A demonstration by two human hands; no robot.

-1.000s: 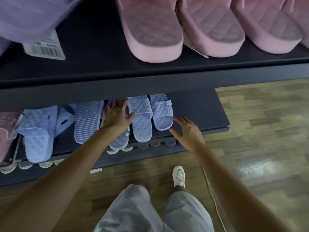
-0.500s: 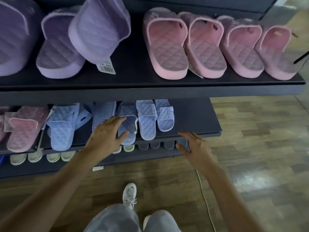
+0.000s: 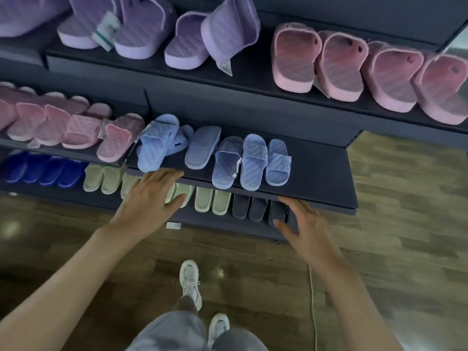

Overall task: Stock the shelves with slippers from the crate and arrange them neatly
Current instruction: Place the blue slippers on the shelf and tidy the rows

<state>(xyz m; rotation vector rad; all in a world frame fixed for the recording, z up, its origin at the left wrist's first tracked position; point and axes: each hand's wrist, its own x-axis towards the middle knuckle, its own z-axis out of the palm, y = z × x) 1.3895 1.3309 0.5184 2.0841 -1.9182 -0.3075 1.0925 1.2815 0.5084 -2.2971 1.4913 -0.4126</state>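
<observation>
Several blue quilted slippers (image 3: pixel 253 160) lie on the dark middle shelf (image 3: pixel 321 178); one (image 3: pixel 202 146) is sole-up and a jumbled pair (image 3: pixel 158 145) sits at their left. My left hand (image 3: pixel 152 201) hovers with fingers spread just in front of the shelf edge, holding nothing. My right hand (image 3: pixel 304 224) is open lower down, in front of the bottom shelf near the dark grey slippers (image 3: pixel 249 206). No crate is in view.
Purple slippers (image 3: pixel 177 41) and pink slippers (image 3: pixel 367 72) fill the top shelf. More pink slippers (image 3: pixel 63 125) lie middle left. Dark blue slippers (image 3: pixel 43 168) and pale green slippers (image 3: pixel 212 201) line the bottom shelf. A white cord (image 3: pixel 312 300) runs over the wood floor beside my feet (image 3: pixel 190 282).
Both hands have drawn back from the blue slippers toward me, away from the shelf. The view has pulled back and up, showing more of the shelves.
</observation>
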